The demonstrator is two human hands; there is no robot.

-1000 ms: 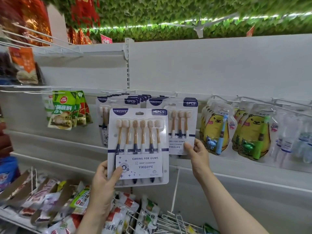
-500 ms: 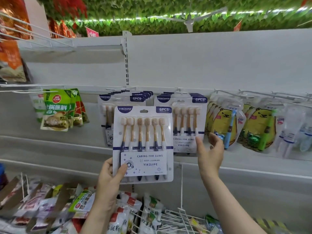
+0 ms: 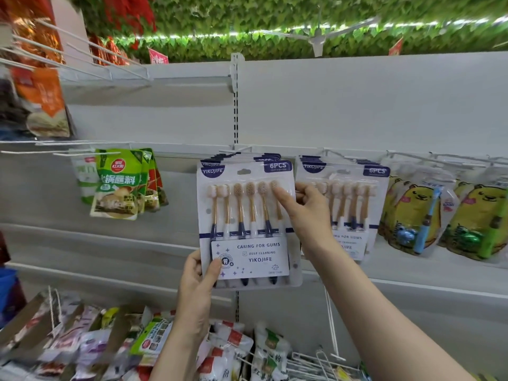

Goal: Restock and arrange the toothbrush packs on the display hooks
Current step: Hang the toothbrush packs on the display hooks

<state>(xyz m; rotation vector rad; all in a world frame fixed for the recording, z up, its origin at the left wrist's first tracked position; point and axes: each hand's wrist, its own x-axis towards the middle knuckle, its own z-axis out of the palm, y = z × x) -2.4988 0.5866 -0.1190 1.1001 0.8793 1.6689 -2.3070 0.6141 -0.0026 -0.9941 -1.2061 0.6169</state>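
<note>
Holding a pack (image 3: 246,224) upright in front of the left hook's stack (image 3: 242,158) — long axis vertical, hang slot at the top edge, level with the packs already hanging. Left hand (image 3: 199,281) pinching the bottom-left corner, thumb across the front. Right hand (image 3: 308,207) nearer the top, fingers spread on the upper-right edge and not clearly gripping, so probably steering. Can't make out the hook tip behind the card. Looks like lining up the slot and pushing the pack away onto the hook. Right stack (image 3: 343,204) hangs just beside.
</note>
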